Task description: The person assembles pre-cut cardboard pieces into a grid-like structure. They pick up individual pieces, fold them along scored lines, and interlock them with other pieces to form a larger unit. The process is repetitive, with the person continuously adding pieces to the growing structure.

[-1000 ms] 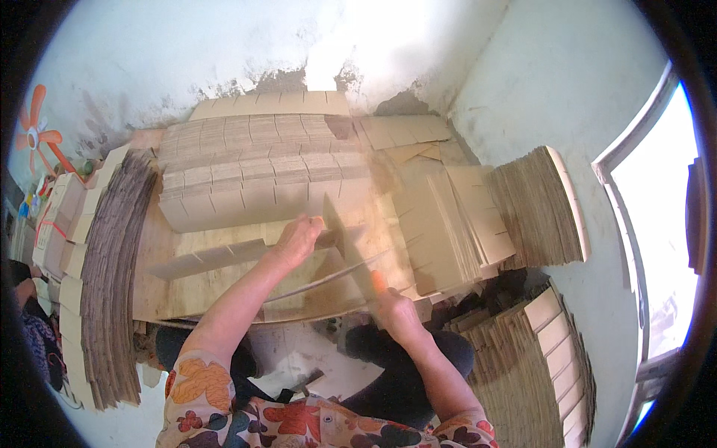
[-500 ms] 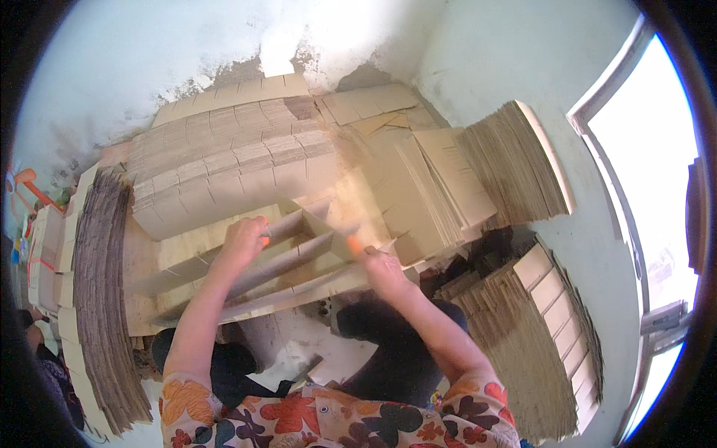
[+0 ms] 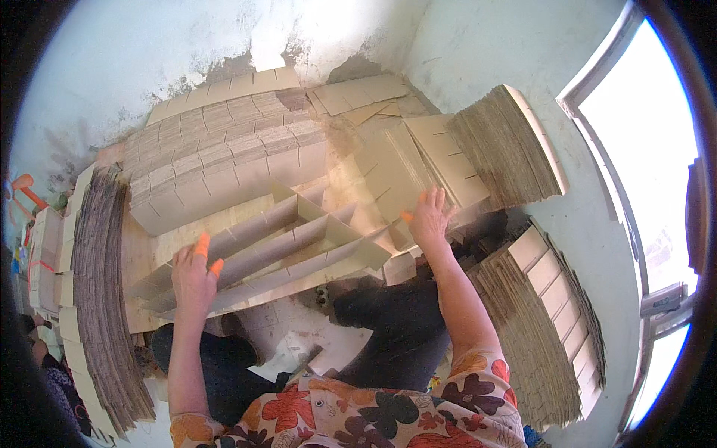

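Orange on both sides here: 2 bright orange finger covers [image 3: 202, 245] on the left hand [image 3: 194, 279], 1 more showing on the right hand [image 3: 429, 222]! Across the pale yellow wooden surface [image 3: 362, 196], 3 long cardboard strips [image 3: 299, 237] come up greyish tan. Along the far edge, the slotted stack [image 3: 233, 185] has a tan face ruled with thin dark slits. Beside the left edge, a tall stack [image 3: 101, 239] streaked dark grey-brown; toward the right edge, flat sheets [image 3: 387, 168], tan, dark-slit again. And the shirt [image 3: 366, 418]: red, orange, maroon, dark green flowers on cream, with black trousers [image 3: 392, 321]!
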`<move>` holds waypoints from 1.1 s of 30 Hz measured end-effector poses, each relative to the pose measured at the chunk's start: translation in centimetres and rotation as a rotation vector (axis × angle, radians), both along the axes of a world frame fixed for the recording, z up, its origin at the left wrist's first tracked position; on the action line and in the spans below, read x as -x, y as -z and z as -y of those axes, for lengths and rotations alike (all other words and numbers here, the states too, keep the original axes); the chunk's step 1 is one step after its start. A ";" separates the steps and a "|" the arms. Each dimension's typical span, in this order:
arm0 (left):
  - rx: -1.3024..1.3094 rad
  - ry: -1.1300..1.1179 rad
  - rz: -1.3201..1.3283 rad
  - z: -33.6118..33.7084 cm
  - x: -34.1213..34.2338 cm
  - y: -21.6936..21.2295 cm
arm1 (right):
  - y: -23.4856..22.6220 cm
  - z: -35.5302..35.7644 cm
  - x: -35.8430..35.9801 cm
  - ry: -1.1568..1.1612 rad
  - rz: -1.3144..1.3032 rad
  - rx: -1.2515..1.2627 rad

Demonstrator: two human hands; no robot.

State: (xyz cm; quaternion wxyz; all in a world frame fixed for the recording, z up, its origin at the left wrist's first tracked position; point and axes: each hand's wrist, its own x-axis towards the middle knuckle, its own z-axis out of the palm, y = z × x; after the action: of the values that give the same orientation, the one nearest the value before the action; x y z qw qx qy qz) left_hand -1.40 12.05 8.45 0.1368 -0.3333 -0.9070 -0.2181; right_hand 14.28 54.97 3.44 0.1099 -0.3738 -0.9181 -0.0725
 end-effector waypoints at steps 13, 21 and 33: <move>-0.060 0.047 0.064 1.4 -4.1 3.7 | 2.3 -1.1 1.5 -0.057 -0.064 -0.040; -0.027 0.065 0.137 1.6 -5.5 3.8 | 1.5 -0.1 1.7 -0.038 -0.067 -0.073; -0.046 0.204 0.038 1.5 -6.1 5.4 | 0.2 1.6 2.3 -0.148 -0.269 0.062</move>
State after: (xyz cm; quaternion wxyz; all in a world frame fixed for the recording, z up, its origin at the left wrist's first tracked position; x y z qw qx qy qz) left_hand 4.65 10.54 3.03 0.1042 -0.4164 -0.8655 -0.2581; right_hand 12.00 53.39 3.21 0.2253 -0.3146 -0.9220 0.0149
